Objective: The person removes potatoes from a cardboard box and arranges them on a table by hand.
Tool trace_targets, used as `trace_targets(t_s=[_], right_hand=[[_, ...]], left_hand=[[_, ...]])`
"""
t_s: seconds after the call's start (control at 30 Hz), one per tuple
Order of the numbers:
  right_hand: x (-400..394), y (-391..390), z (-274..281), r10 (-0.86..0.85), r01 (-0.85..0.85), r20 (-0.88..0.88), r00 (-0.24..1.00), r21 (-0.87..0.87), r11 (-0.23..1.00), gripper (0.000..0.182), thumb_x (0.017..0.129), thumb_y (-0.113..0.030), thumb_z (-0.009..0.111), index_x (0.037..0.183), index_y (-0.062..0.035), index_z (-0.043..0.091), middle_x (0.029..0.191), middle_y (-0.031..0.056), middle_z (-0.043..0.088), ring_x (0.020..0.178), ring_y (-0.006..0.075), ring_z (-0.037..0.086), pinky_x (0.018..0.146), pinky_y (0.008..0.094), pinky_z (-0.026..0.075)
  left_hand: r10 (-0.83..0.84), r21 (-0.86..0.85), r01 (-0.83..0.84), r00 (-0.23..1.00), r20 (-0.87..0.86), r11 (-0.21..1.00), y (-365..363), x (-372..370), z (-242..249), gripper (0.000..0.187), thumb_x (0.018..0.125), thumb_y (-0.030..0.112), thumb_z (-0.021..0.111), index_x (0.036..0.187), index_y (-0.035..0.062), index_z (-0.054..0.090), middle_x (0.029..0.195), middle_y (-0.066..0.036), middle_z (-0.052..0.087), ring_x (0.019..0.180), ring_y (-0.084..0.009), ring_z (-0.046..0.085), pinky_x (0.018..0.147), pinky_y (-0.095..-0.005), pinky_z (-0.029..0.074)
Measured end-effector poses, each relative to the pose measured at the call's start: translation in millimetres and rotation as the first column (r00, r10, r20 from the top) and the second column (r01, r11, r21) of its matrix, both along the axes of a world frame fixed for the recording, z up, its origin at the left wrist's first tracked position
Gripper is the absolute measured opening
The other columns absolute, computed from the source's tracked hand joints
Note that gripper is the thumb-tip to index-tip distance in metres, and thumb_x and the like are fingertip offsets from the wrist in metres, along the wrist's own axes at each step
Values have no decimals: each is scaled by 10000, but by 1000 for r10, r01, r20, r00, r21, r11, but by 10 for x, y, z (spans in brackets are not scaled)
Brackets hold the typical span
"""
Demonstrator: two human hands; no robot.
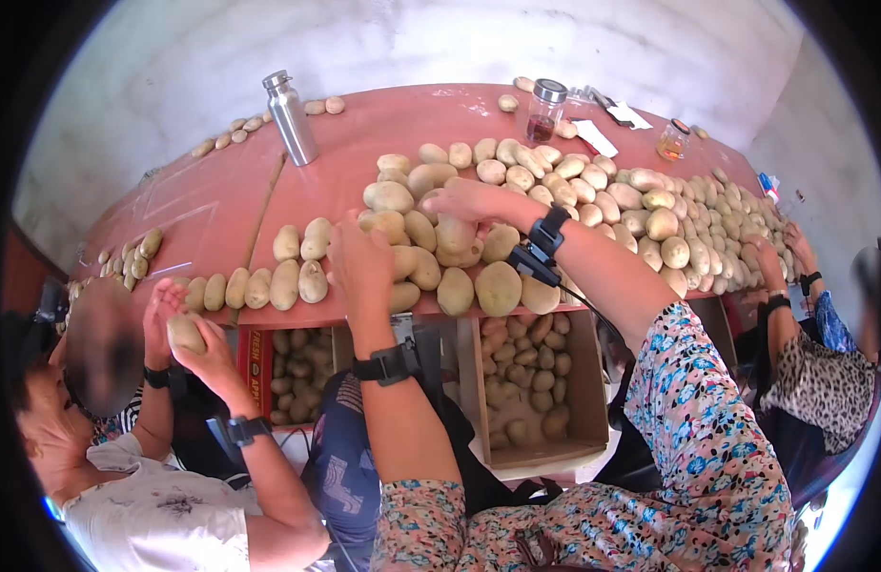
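Observation:
Many potatoes (498, 286) lie in rows and heaps on the red table (364, 124). My left hand (359, 257) is at the left side of the heap, beside a potato (313, 281) near the front edge; its fingers point up and what they hold, if anything, is hidden. Further right, my right hand (469, 202) reaches in from the right over the heap, its fingers bent down at a large potato (456, 236). Whether it grips that potato or only touches it cannot be made out. Both wrists wear black bands.
A steel bottle (291, 119) and a lidded jar (545, 110) stand toward the back. Below the front edge are a cardboard box (593, 419) and a red box (254, 367) with potatoes. A co-worker on the left holds a potato (186, 333); another person's hands (768, 262) are far right.

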State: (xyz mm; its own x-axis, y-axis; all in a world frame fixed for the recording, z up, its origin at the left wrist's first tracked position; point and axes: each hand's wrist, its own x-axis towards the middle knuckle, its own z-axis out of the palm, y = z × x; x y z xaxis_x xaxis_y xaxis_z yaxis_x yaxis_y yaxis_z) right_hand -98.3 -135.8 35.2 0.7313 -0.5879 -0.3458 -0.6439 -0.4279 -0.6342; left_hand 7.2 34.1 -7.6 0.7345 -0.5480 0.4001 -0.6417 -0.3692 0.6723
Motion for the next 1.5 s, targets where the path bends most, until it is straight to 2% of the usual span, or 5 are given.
trace_targets(t_s=[0.37, 0.63, 0.87, 1.13, 1.5], right_hand=[[-352, 482, -247, 46, -42, 182, 982, -28, 999, 565, 971, -453, 485, 982, 105, 572, 817, 230, 637, 455, 280, 635, 416, 345, 514], [-614, 814, -307, 268, -184, 133, 954, -446, 876, 579, 868, -350, 654, 1281, 24, 496, 1183, 259, 563, 1154, 388, 542, 945, 469, 443], [-606, 1017, -428, 206, -96, 167, 964, -505, 858, 756, 810, -460, 684, 1334, 28, 442, 1203, 253, 543, 1099, 406, 542, 921, 476, 439], [-651, 1298, -609, 212, 5, 145, 967, -837, 547, 863, 770, -500, 722, 1414, -48, 368, 1177, 166, 549, 1054, 331, 533, 820, 446, 419], [-620, 1303, -741, 184, 50, 185, 965, -823, 566, 868, 719, -427, 780, 1416, -92, 385, 1175, 151, 525, 1041, 317, 517, 801, 430, 394]], left_hand=[[-2, -83, 0, 1000, -18, 997, -30, -106, 83, 426, 878, 185, 613, 1228, -49, 556, 1228, -254, 579, 1171, -374, 542, 1006, -431, 413], [16, -51, -17, 1000, -13, 999, 6, -71, 99, 384, 886, 191, 607, 1211, -10, 569, 1183, -213, 567, 1130, -385, 536, 933, -473, 444], [-16, 11, 16, 1000, 13, 1000, 19, -4, 27, 380, 877, 184, 621, 1198, -14, 579, 1176, -219, 574, 1123, -385, 540, 947, -467, 435], [-58, 26, 57, 998, 35, 998, 7, -10, -21, 383, 874, 192, 625, 1195, -12, 585, 1177, -230, 576, 1120, -395, 541, 957, -466, 435], [-90, 80, 85, 994, 56, 993, -36, -64, -7, 387, 891, 210, 617, 1222, 12, 586, 1213, -220, 570, 1122, -384, 550, 956, -467, 440]])
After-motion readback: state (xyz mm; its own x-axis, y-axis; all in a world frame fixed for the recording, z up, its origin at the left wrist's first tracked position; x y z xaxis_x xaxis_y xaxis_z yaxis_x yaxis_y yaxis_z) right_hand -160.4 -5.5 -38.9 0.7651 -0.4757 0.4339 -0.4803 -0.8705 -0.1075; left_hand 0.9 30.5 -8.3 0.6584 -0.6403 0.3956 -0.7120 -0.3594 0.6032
